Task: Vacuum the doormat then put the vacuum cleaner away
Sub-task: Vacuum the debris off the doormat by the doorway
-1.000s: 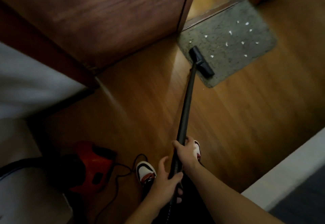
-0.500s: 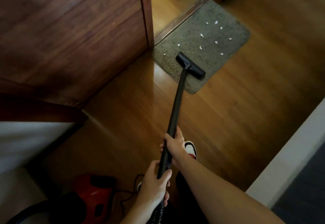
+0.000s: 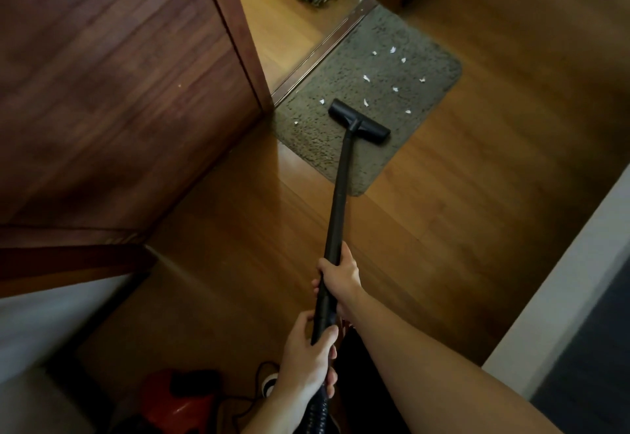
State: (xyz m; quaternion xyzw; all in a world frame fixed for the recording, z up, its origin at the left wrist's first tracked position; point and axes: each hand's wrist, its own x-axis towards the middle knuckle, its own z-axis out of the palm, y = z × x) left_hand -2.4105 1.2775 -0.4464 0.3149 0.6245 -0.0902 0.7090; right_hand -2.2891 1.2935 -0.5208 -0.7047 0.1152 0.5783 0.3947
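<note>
doormat (image 3: pixel 306 140) grey-brown, flecked white | wand (image 3: pixel 337 202) black | vacuum body (image 3: pixel 177 399) red | floor (image 3: pixel 443 229) amber

You have two hands on one black wand (image 3: pixel 341 188): your right hand (image 3: pixel 341 278) ahead, your left hand (image 3: pixel 308 362) behind it. Beyond your right hand lies one doormat (image 3: pixel 436 62) carrying one nozzle (image 3: pixel 359 125) and about ten white scraps (image 3: pixel 366 78). Beside your left hand sit one red vacuum body (image 3: pixel 177 399) and one shoe (image 3: pixel 269 384).
</note>
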